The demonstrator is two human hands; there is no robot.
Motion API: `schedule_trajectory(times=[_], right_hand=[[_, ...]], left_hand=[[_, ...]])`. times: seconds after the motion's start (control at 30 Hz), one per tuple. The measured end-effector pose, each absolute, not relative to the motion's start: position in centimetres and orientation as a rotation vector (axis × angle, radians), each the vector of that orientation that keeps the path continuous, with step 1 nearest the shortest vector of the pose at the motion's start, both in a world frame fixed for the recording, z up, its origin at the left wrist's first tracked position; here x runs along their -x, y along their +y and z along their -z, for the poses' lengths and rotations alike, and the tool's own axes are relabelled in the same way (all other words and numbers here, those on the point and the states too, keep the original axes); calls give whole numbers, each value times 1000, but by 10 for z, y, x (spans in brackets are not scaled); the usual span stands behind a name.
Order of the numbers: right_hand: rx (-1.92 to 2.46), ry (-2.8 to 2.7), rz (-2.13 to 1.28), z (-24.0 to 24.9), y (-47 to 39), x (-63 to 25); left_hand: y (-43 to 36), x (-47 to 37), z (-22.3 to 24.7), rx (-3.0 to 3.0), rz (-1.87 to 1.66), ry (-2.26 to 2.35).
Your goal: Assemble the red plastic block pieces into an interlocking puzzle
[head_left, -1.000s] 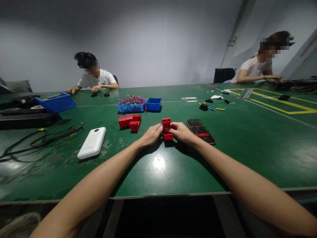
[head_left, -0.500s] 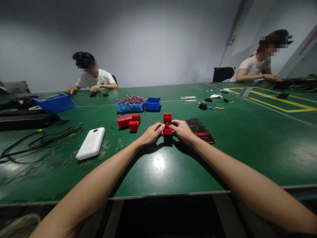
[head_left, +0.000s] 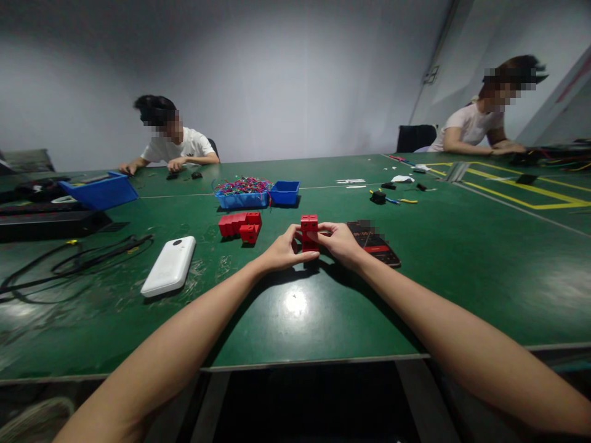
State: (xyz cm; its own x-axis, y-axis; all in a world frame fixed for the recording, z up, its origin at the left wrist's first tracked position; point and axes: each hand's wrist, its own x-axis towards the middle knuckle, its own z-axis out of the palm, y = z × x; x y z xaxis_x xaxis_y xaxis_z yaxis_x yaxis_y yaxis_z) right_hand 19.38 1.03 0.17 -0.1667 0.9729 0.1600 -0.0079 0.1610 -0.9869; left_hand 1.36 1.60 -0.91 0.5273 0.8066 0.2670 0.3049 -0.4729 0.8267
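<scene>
In front of me a red block with small holes (head_left: 309, 225) stands upright between my two hands, just above or on the green table. My left hand (head_left: 289, 249) grips it from the left, with the thumb across its lower front edge. From the other side my right hand (head_left: 340, 242) is closed on it, thumb against the front face. Several similar red blocks (head_left: 234, 224) sit grouped to the left of my hands. A phone (head_left: 381, 249) with a lit screen lies just right of my right hand.
A white power bank (head_left: 168, 267) and black cables (head_left: 87, 264) lie on the left. Farther back are a light-blue tray (head_left: 242, 200) of colourful wires and a blue bin (head_left: 285, 193). Two people (head_left: 180, 147) sit across the green table (head_left: 369, 326).
The red block has been tilted so its top face shows, and it sits slightly lower and left. My left thumb has shifted down to its lower edge.
</scene>
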Motion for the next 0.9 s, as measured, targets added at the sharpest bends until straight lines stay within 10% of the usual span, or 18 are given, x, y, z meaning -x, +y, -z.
schedule_trajectory(times=[0.9], right_hand=[[1021, -1167, -1318, -3, 16, -193]], left_hand=[[31, -12, 14, -1699, -935, 814]])
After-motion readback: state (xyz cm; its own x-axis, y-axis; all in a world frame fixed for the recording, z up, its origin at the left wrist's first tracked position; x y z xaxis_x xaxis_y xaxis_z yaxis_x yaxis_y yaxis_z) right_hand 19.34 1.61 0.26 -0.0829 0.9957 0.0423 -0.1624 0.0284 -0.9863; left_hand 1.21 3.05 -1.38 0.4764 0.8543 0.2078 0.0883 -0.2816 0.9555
